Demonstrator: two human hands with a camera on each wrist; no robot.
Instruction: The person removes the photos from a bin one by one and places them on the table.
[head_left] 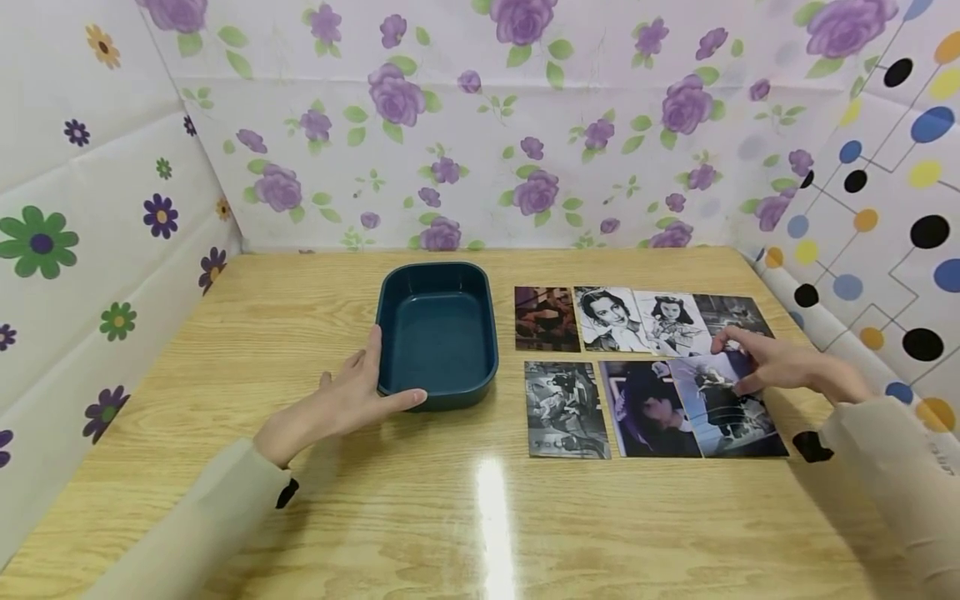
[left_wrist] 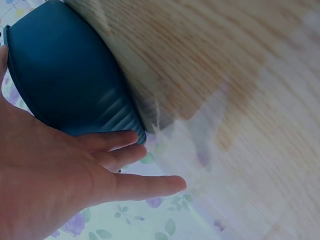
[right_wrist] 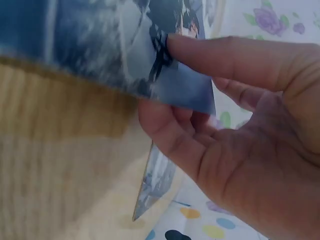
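Note:
My left hand [head_left: 347, 404] touches the left side of a dark teal rectangular tub [head_left: 450, 399], its thumb along the front rim. Its fingers stay straight in the left wrist view, beside the tub wall [left_wrist: 65, 65]. With my right hand [head_left: 783, 364] I pinch a photo print [head_left: 723, 417] at the right end of the front row. The right wrist view shows the thumb on the print's face [right_wrist: 100, 45] and fingers beneath its edge. To its left lie a purple-toned print [head_left: 652, 412] and a black-and-white print [head_left: 566, 408].
Behind them is a row of several prints: a brownish one [head_left: 546, 321], two portraits [head_left: 611, 317] and a dark one [head_left: 738, 312] partly behind the right hand. The wooden table [head_left: 300, 333] meets flowered cloth [head_left: 450, 167] at the back and patterned cloth on both sides.

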